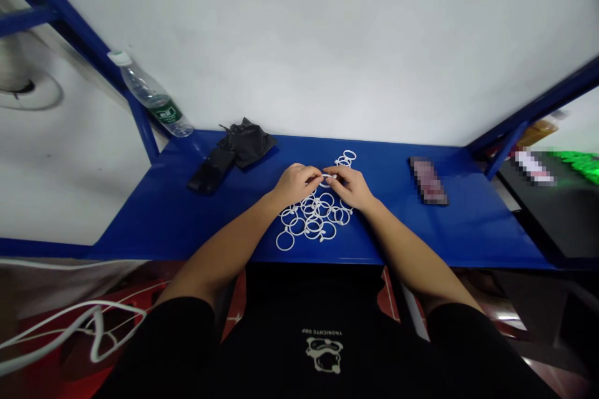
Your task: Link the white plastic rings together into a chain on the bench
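Observation:
Between my two hands is a small white ring [326, 182], held over the middle of the blue tabletop. My left hand [298, 182] pinches it from the left with thumb and forefinger. From the other side, the thumb and fingers of my right hand [350, 186] close on the same ring. A loose pile of white rings [314, 225], each with a small tab, lies just below my hands, toward the table's front edge. A few more white rings [349, 155] sit beyond my right hand, toward the wall.
A clear plastic bottle [152, 96] leans at the back left. Near it lie a black pouch [248, 142] and a dark phone [212, 171]. A pixelated phone [428, 181] rests on the right of the blue table [154, 218]. Blue frame bars flank both ends.

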A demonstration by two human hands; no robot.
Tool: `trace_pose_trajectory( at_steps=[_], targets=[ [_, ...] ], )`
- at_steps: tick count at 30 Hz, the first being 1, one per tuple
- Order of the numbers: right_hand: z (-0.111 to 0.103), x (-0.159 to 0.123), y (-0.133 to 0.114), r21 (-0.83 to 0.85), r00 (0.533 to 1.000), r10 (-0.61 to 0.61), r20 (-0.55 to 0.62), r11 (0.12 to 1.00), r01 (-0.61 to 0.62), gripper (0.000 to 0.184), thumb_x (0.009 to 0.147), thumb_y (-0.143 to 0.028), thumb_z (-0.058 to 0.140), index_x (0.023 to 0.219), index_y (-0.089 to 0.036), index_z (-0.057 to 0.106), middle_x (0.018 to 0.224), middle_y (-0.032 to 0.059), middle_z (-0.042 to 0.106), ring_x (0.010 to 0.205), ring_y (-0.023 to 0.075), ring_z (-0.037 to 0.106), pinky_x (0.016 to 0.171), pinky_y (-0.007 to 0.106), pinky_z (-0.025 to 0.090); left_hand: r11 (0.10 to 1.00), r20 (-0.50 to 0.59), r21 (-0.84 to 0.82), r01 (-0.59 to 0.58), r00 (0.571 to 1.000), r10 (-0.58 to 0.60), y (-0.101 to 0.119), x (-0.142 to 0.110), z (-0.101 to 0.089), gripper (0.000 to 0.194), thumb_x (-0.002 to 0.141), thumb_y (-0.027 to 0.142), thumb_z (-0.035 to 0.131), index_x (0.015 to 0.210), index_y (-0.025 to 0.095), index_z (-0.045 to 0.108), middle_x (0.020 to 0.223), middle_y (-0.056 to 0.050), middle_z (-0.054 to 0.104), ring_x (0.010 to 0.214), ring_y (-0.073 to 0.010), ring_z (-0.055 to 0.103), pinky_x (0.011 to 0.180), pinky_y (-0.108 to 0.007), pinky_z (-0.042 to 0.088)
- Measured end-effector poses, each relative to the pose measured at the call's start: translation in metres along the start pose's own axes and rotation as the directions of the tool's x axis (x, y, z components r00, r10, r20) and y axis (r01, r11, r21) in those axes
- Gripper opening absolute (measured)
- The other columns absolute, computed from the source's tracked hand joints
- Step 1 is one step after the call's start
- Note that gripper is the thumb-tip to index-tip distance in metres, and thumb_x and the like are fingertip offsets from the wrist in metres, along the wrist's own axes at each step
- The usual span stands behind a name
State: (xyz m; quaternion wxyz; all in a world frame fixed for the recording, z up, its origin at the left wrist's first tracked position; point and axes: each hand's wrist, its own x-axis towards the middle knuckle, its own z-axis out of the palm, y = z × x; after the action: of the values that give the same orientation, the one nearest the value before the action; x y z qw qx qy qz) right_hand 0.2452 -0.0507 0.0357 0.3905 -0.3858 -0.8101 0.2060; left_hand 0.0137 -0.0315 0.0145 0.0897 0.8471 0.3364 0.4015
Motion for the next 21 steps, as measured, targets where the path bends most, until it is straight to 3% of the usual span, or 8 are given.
trace_pose_trajectory(
  at_steps=[14, 21],
  targets=[
    [-0.0061, 0.0013, 0.0023, 0.037, 0.993, -0.069, 0.099, 0.997, 0.066, 0.026, 0.107, -0.032, 0.049, 0.116, -0.022, 0.072, 0.1, 0.0066, 0.078, 0.089, 0.0216, 0.073, 0.083, 0.035, 0.056, 0.999, -0.036, 0.023, 0.037, 0.999, -0.037, 0.0028, 0.0002, -0.0007, 0.014, 0.105, 0.03, 0.066, 0.097, 0.02, 0.071, 0.082, -0.002, 0.076, 0.073, -0.0163, 0.069, 0.079, -0.033, 0.053],
    [-0.0042, 0.0006, 0.0091, 0.013, 0.994, -0.059, 0.09, 0.998, 0.058, 0.023, 0.095, -0.017, 0.047, 0.098, -0.021, 0.069, 0.091, 0.0052, 0.076, 0.083, 0.021, 0.071, 0.079, 0.033, 0.054, 1.0, 0.042, 0.016, -0.007, 0.999, 0.006, 0.0037, -0.0008, 0.0009, 0.012, 0.106, 0.03, 0.066, 0.1, 0.021, 0.071, 0.082, -0.001, 0.076, 0.074, -0.0169, 0.071, 0.077, -0.033, 0.052]
  ],
)
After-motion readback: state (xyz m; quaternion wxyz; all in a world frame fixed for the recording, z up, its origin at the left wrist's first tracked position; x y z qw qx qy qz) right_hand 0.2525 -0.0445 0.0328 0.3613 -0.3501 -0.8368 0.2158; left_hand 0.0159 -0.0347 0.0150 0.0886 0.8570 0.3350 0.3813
